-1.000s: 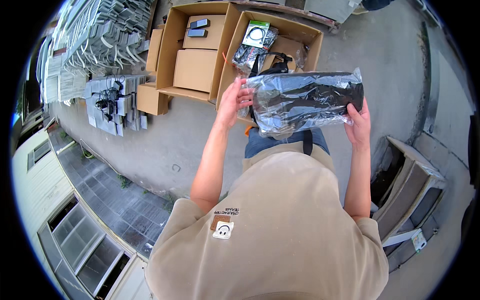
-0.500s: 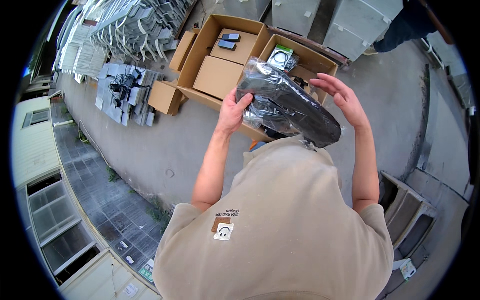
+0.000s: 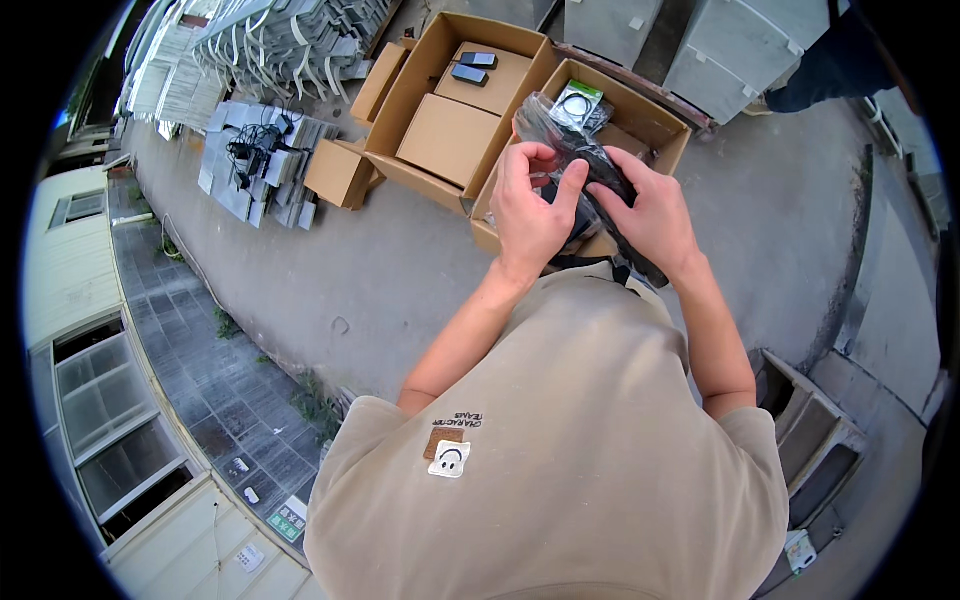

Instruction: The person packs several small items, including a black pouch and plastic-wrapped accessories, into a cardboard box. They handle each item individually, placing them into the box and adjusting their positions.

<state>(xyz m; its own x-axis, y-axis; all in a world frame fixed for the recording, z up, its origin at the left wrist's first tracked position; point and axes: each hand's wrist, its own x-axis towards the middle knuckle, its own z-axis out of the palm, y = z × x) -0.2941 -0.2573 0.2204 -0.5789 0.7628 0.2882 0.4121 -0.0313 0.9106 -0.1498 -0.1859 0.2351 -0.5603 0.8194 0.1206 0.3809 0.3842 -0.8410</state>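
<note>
- Holding a plastic-wrapped black package aslant above the right-hand cardboard carton, near the tan T-shirt.
- Grasping the package's edge in the right hand, with thumb on the near face.
- Curling the left hand at the clear film; impossible to tell whether pinching it.
- Likely light, yielding and slick-skinned, hardly fragile; best taken by both long edges, through to the black body.
- Showing no readable label on the package.
- Wearing dark lettering and a smiley patch on the chest.
- Also in view, a green-topped packet, too small to read.
</note>
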